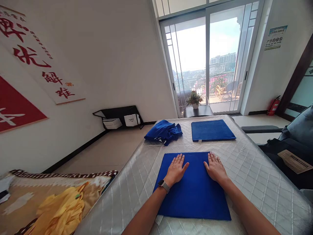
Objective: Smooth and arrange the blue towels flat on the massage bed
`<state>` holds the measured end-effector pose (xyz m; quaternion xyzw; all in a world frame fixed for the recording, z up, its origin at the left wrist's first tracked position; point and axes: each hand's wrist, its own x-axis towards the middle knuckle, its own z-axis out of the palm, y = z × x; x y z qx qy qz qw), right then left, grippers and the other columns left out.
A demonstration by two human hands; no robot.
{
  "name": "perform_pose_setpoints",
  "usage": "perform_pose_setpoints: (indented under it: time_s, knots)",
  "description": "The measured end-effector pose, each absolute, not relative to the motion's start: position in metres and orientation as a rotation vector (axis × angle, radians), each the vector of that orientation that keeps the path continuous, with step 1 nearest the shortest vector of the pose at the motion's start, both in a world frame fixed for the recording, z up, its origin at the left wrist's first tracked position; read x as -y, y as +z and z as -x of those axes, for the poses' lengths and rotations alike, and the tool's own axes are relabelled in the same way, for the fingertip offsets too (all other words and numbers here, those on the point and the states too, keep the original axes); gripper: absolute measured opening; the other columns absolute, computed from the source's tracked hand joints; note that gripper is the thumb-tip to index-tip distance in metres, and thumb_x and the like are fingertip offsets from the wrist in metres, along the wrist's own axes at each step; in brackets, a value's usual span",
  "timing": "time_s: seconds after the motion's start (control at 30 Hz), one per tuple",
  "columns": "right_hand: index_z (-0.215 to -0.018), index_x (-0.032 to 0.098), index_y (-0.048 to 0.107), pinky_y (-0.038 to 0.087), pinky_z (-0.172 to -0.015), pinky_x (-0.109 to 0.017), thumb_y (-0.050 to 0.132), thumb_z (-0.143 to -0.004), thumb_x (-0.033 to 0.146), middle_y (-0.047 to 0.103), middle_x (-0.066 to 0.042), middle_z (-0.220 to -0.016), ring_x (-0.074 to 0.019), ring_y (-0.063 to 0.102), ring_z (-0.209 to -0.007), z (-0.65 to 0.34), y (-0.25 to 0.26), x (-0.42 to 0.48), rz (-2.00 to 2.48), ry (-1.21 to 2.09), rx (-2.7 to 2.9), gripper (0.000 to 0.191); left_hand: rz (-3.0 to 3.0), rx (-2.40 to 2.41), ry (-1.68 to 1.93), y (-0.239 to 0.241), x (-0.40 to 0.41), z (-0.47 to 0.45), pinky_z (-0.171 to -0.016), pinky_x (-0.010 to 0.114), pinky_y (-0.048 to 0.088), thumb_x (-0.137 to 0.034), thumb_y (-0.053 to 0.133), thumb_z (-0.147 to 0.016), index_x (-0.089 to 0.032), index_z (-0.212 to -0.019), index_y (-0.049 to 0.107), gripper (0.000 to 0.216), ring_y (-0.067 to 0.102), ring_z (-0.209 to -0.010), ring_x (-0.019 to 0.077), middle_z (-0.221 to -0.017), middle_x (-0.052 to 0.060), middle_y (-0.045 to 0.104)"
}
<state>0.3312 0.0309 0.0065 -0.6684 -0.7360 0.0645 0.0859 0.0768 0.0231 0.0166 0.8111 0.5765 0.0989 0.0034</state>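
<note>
A flat blue fabric piece, roughly square, lies on the quilted silvery mattress right before me. My left hand rests palm down on its upper left part, fingers stretched forward; a watch is on that wrist. Palm down near the upper right edge lies my right hand, its fingers also straight. A small white tag sticks out at the lower left corner. Beyond, a second flat blue fabric piece lies to the right, and a crumpled blue cloth to the left.
Yellow cloth lies on a patterned blanket at lower left. A black rack with white boxes stands by the wall. Past the mattress is a chair with a potted plant. On the right sits a dark seat with a cardboard piece.
</note>
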Motion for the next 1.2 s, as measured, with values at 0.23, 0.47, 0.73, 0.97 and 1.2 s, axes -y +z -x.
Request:
perform_pose_setpoints:
  time_s: [0.23,0.47,0.73,0.97,1.2]
  knots:
    - [-0.157,0.003,0.021,0.01,-0.124,-0.042,0.018,-0.099,0.051,0.017,-0.014,-0.165,-0.0236,0.011,-0.153,-0.331,0.008,-0.03,2.004,0.17,2.215,0.075,-2.409,-2.089,0.345,0.006,-0.037,-0.004,-0.12,0.046,0.028,-0.061,0.015,-0.102,-0.009,-0.153,0.036,0.076,0.03,-0.148,0.0279,-0.159,0.017,0.035]
    - [-0.158,0.005,0.021,0.01,-0.124,-0.041,0.018,-0.099,0.052,0.017,-0.012,-0.166,-0.0229,0.012,-0.153,-0.331,0.008,-0.031,2.02,0.156,2.223,0.075,-2.386,-2.077,0.39,0.001,-0.04,0.007,-0.121,0.045,0.027,-0.065,0.013,-0.1,-0.006,-0.153,0.035,0.082,0.031,-0.148,0.0287,-0.159,0.02,0.033]
    - [-0.158,0.006,0.019,0.01,-0.124,-0.041,0.017,-0.099,0.052,0.015,-0.011,-0.166,-0.0219,0.01,-0.153,-0.331,0.01,-0.03,2.029,0.177,2.231,0.075,-2.365,-2.055,0.426,-0.001,-0.041,0.009,-0.12,0.047,0.028,-0.064,0.015,-0.101,-0.009,-0.153,0.035,0.079,0.028,-0.149,0.0297,-0.159,0.017,0.034]
    - [-0.159,0.009,0.02,0.01,-0.124,-0.043,0.017,-0.1,0.053,0.016,-0.009,-0.166,-0.0222,0.009,-0.153,-0.331,0.011,-0.029,2.011,0.162,2.25,0.073,-2.357,-2.059,0.446,-0.001,-0.041,0.008,-0.12,0.048,0.028,-0.064,0.017,-0.101,-0.009,-0.153,0.036,0.078,0.027,-0.149,0.0305,-0.159,0.017,0.034]
    - [-0.158,0.009,0.021,0.01,-0.124,-0.041,0.016,-0.101,0.05,0.017,-0.008,-0.166,-0.021,0.013,-0.153,-0.335,0.012,-0.035,2.029,0.144,2.278,0.071,-2.355,-2.055,0.445,0.0,-0.041,0.008,-0.12,0.047,0.028,-0.065,0.016,-0.1,-0.009,-0.152,0.037,0.079,0.029,-0.149,0.0299,-0.159,0.017,0.034]
